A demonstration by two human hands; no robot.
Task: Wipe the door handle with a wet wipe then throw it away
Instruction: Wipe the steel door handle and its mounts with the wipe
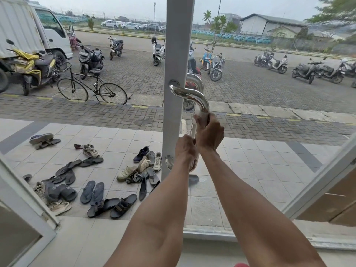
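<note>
A chrome door handle (pixel 194 94) is fixed to the grey door stile (pixel 174 54); it bends at the top and runs down as a vertical bar. My right hand (pixel 210 132) is wrapped around the bar just below the bend. A small pale patch under its thumb looks like the wet wipe (pixel 199 113); most of it is hidden in the hand. My left hand (pixel 185 149) is closed around the bar lower down, touching my right wrist. The handle's lower mount (pixel 169 160) shows left of my left forearm.
The glass door stands open onto a tiled porch with several shoes and sandals (pixel 100 182) scattered on the left. A white door frame (pixel 27 191) is at lower left, another (pixel 317 178) at right. A bicycle (pixel 92 87), motorbikes and a truck (pixel 28 35) stand beyond.
</note>
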